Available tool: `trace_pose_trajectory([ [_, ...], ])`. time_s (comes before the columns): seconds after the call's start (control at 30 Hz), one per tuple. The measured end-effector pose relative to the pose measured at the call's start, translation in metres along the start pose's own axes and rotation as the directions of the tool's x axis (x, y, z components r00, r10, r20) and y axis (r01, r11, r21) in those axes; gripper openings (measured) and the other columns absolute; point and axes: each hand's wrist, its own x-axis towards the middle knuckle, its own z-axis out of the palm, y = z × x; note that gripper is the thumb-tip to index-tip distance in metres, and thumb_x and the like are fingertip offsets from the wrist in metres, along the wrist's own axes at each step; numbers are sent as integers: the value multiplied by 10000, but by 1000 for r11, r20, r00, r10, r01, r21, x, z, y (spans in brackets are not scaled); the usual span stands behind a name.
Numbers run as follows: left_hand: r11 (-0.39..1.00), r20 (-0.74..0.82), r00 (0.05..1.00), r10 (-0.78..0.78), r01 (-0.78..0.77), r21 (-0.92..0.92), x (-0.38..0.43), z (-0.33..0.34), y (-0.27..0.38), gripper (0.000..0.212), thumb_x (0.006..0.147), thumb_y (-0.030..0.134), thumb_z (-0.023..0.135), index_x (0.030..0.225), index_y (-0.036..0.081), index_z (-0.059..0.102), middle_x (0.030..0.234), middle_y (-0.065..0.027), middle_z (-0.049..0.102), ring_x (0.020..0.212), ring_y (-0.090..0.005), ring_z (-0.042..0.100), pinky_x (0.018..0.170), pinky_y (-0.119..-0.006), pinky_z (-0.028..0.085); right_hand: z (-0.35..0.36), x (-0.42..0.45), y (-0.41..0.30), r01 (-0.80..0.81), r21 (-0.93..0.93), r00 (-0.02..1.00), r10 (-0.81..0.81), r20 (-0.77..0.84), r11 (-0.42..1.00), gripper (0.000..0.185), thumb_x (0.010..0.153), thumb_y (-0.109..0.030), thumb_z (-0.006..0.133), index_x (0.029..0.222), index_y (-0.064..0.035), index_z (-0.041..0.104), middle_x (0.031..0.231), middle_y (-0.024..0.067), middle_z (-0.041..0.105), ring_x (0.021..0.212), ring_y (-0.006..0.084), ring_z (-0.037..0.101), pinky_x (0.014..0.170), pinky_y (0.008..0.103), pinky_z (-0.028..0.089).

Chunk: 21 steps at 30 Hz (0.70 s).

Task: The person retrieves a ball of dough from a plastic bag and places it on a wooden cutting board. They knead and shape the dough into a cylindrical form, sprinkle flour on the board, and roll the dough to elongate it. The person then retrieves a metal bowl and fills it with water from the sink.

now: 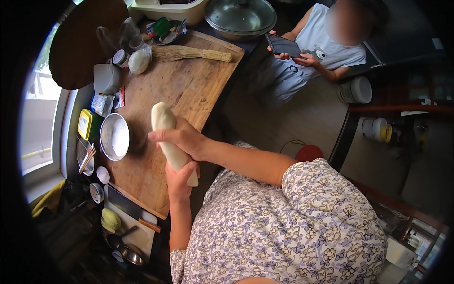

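A thick, smooth roll of pale dough [164,119] is held up over the near edge of a wooden board [184,83]. My right hand [181,136] wraps around its upper middle, thumb across the front. Lower down, my left hand [181,175] grips the dough near its bottom end, which sticks out past the fingers. Beyond the hands, a round metal bowl of white flour [120,137] stands at the board's window side.
A straw brush [198,53], a plastic bag [140,60] and a jar [121,58] lie towards the board's far end. A cleaver [124,202] rests on a cutting board [142,241] beside a green vegetable [111,219]. Another person [301,53] holds a tablet [284,46] beyond the board's corner.
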Motion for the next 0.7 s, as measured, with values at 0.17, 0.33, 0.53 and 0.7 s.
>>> trace_pose_trajectory([
  [0.17, 918, 280, 960, 19, 95, -386, -21, 6, 11, 586, 681, 386, 689, 1000, -62, 486, 608, -88, 498, 379, -147, 417, 340, -232, 346, -16, -9, -30, -47, 225, 856, -77, 511, 973, 749, 763, -583, 666, 1220, -32, 448, 1084, 118, 585, 977, 201, 591, 857, 371, 489],
  [0.33, 993, 239, 971, 32, -4, -119, -22, 21, 6, 797, 721, 545, 648, 1207, -44, 420, 800, -137, 568, 519, -163, 531, 432, -252, 430, -12, -5, -24, -275, 438, 852, 6, 523, 856, 347, 804, -298, 668, 1003, -32, 567, 785, 69, 589, 728, 192, 619, 714, 355, 525],
  [0.53, 930, -111, 958, 263, -221, 294, 2, 49, 10, 854, 702, 435, 765, 1302, -27, 368, 1137, -89, 530, 1010, -183, 556, 814, -291, 465, -26, 5, -38, -27, 154, 991, 6, 137, 988, 229, 763, -212, 700, 852, -61, 553, 707, 30, 565, 644, 120, 573, 596, 301, 479],
  [0.7, 992, -115, 986, 121, -116, 45, 29, 87, 12, 602, 692, 305, 749, 1121, -24, 483, 888, -121, 596, 735, -224, 608, 626, -319, 505, -48, -12, -88, 168, -203, 926, -84, 368, 965, 687, 728, -409, 756, 1197, -4, 458, 984, 98, 565, 915, 193, 547, 817, 303, 452],
])
